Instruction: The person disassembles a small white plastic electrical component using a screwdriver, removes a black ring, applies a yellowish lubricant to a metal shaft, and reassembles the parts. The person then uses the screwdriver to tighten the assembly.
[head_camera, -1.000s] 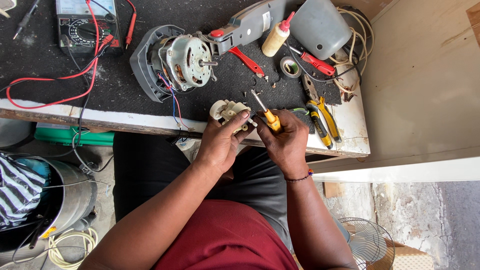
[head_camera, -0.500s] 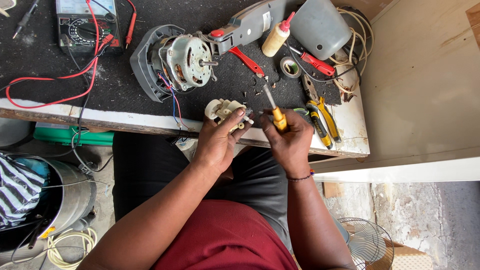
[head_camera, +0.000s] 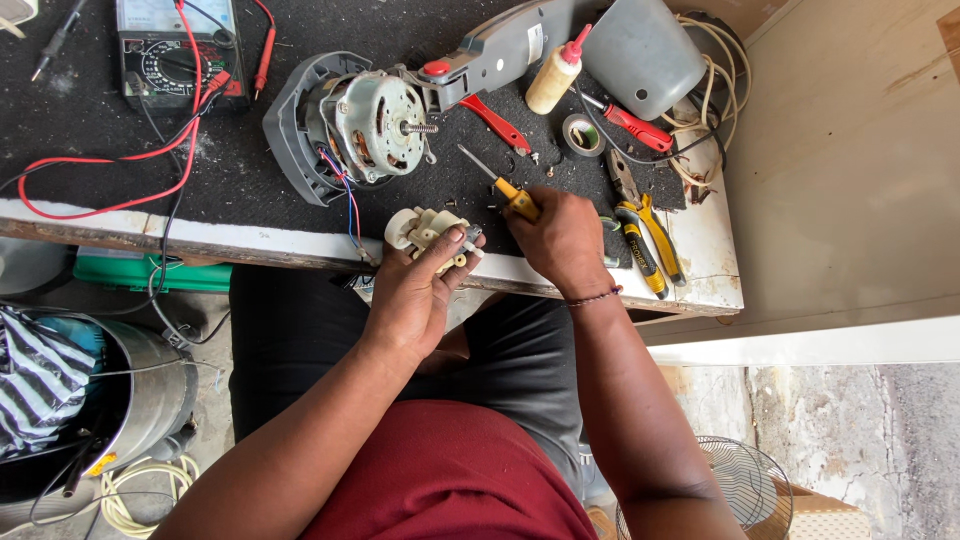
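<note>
My left hand (head_camera: 415, 295) grips a small cream plastic switch block (head_camera: 425, 230) at the near edge of the workbench, thumb and fingers around its lower side. Thin coloured wires run from it up to an electric motor (head_camera: 375, 125) set in a grey housing. My right hand (head_camera: 565, 240) is closed around a yellow-handled screwdriver (head_camera: 500, 185), whose metal shaft points up and left, away from the block, over the black mat. The two hands are a short gap apart.
On the black mat (head_camera: 100, 130) lie a multimeter (head_camera: 165, 50) with red leads, a red-handled screwdriver (head_camera: 630, 125), a glue bottle (head_camera: 555, 75), a tape roll (head_camera: 582, 133) and yellow pliers (head_camera: 645, 230). A fan grille (head_camera: 745, 485) stands on the floor at right, a metal bucket (head_camera: 140, 390) at left.
My right hand has drawn the screwdriver away from the switch block toward the right, its tip now swung up and left. My left hand keeps holding the block.
</note>
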